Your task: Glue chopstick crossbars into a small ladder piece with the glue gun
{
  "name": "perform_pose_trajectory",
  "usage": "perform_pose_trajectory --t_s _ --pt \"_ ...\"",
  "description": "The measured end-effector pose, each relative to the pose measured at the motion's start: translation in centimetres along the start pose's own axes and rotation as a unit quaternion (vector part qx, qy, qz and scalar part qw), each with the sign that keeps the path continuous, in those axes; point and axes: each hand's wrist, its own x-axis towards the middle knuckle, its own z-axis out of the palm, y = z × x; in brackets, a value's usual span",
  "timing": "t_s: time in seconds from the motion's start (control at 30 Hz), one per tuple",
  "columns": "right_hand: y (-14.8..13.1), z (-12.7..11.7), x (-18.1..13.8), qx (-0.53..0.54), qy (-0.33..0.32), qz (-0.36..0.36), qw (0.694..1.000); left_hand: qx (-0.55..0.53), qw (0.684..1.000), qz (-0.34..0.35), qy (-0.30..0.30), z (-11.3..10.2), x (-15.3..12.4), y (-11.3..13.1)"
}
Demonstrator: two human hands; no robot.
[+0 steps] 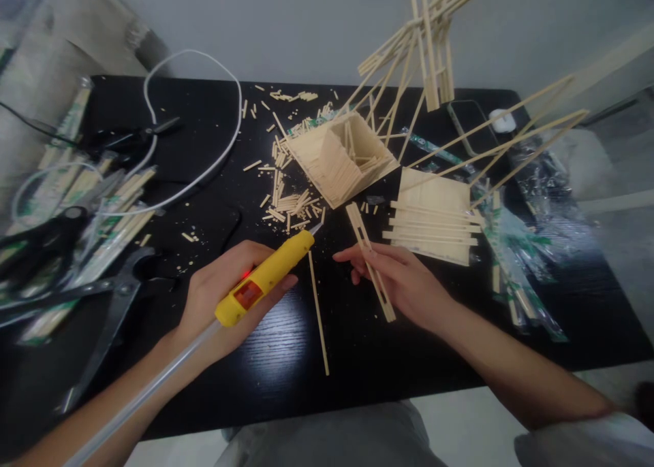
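Black table [368,365]; glue gun [266,277] held diagonally, tip [317,228] pointing forward-right.

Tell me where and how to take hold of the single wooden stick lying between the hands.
Pinching the wooden stick by its near end, from above, on the wearer's side, seems best: it lies thin and flat, and its far end appears close to the nozzle of the glue gun.
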Motion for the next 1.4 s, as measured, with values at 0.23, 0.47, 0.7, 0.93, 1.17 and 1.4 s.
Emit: perform_pose_trajectory --t_s 0.23,0.47,0.7,0.93,1.17,1.4 --pt "0.0 0.0 0.0 0.006 0.031 -0.017 0.999 -0.029 0.995 -0.096 0.002 -0.2 -0.1 0.3" --pt "-0.7 0.8 0.3 0.040 0.048 -0.057 0.996 -0.248 0.945 -0.214 -0.014 0.5 0.4 0.2" --pt "-0.5 0.9 0.4 0.093 0.070 -0.065 0.991 -0.305 0.920 -0.233 -0.076 1.0 0.5 0.4" --pt "-0.7 1.2 0.2 0.113 0.047 -0.055 0.991 -0.321 0.912 -0.233 -0.104 1.3 0.5 0.7" --pt "-0.5 1.3 0.1 0.114 0.019 -0.046 0.992 -0.346 0.902 -0.250 -0.057 1.1 0.5 0.7" --pt "-1.1 1.1 -0.1 0.174 -0.141 0.073 0.972 -0.429 0.867 -0.253 0.013 0.6 0.5 0.1"
